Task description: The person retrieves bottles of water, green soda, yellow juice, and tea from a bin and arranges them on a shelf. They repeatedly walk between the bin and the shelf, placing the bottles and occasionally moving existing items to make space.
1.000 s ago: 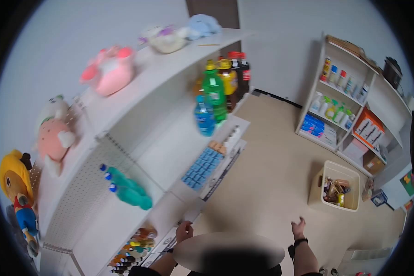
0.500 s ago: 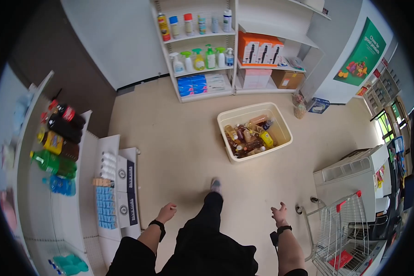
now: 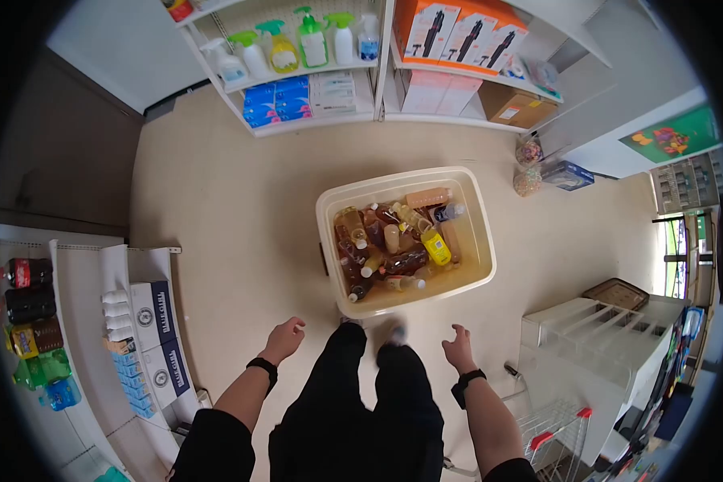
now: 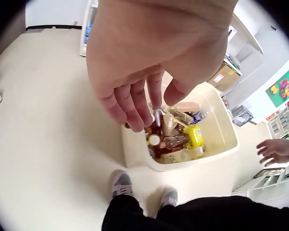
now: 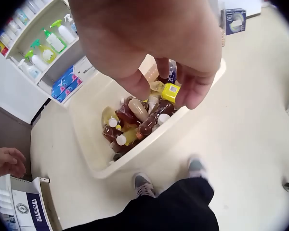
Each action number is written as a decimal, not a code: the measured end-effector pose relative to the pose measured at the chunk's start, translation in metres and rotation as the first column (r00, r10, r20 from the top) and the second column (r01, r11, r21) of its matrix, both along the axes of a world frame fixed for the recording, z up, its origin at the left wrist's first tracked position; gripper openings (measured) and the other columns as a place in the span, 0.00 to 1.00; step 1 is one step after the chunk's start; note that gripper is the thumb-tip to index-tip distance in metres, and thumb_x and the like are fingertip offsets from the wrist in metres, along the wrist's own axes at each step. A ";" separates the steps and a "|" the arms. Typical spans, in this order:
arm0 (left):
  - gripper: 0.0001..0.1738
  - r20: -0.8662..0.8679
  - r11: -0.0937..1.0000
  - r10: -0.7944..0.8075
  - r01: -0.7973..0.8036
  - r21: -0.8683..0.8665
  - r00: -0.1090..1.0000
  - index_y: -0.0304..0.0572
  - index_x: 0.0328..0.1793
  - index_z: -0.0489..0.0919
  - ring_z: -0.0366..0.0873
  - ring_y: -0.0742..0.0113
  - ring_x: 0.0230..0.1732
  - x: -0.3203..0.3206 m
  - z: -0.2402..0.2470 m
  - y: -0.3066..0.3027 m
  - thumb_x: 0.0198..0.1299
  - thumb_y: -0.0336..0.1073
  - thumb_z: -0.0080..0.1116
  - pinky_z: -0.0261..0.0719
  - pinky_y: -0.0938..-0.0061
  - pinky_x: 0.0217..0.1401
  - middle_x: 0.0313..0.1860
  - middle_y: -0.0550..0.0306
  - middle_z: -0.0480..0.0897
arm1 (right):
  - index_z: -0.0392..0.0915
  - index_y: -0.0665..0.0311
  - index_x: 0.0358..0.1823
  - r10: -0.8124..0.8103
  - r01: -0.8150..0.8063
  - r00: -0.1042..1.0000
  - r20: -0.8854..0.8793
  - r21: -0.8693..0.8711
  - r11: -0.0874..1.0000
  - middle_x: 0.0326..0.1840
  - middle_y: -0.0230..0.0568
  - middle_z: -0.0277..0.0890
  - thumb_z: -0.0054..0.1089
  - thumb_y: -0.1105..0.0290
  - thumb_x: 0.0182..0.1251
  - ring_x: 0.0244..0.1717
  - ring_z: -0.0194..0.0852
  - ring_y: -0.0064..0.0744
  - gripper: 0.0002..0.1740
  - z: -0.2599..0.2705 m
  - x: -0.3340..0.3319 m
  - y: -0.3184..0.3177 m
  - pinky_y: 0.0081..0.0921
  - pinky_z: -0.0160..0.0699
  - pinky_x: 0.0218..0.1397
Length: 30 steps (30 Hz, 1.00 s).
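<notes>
A cream tub (image 3: 475,251) stood on the floor (image 3: 233,201) at the upper centre of the head view, bottles lying jumbled inside. Left hand (image 3: 282,341) hung below the tub's lower left corner, right hand (image 3: 458,349) below its lower right; both empty, half open, fingers loosely bent, apart from the rim. Tub walls looked like stiff plastic; with so many bottles aboard, the load was judged heavy and apt to shift if tipped. Best hold seemed to be under the rim on opposite sides, both hands together. Bottles looked smooth and likely slippery, not very fragile, prone to roll over one another. The yellow-labelled bottle (image 3: 436,247), right of the heap's middle, offered its broad body for a grip; likewise the peach-coloured bottle (image 3: 428,198) near the far wall.
</notes>
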State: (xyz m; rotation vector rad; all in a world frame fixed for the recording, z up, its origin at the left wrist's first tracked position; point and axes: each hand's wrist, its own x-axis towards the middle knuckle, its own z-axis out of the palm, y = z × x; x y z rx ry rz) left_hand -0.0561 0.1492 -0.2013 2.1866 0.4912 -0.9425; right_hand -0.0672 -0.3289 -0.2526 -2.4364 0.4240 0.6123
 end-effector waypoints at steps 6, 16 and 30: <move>0.15 -0.015 0.992 -0.109 0.108 -0.072 0.994 0.46 0.54 0.78 0.83 0.55 0.40 0.087 -0.067 -0.110 0.61 0.37 0.55 0.80 0.63 0.45 0.36 0.54 0.84 | 0.62 0.65 0.66 0.172 -0.173 0.985 -0.014 -0.047 0.984 0.60 0.60 0.65 0.63 0.76 0.52 0.61 0.67 0.65 0.36 -0.130 0.146 -0.020 0.48 0.72 0.65; 0.17 -0.042 0.907 0.194 -0.196 -0.372 0.980 0.42 0.59 0.75 0.83 0.59 0.42 0.106 -0.207 -0.224 0.64 0.33 0.57 0.81 0.68 0.48 0.47 0.51 0.82 | 0.50 0.57 0.75 0.176 -0.215 0.976 -0.128 -0.440 0.872 0.68 0.44 0.65 0.79 0.61 0.44 0.68 0.66 0.47 0.58 -0.314 0.295 -0.001 0.53 0.74 0.61; 0.28 -0.834 0.115 0.423 -0.934 -0.337 0.353 0.44 0.72 0.65 0.77 0.55 0.61 0.134 -0.141 -0.241 0.75 0.53 0.41 0.74 0.56 0.66 0.64 0.51 0.75 | 0.71 0.61 0.62 0.639 -0.816 0.571 0.516 0.275 0.508 0.67 0.50 0.69 0.74 0.68 0.48 0.69 0.69 0.47 0.37 -0.081 0.224 -0.002 0.41 0.71 0.70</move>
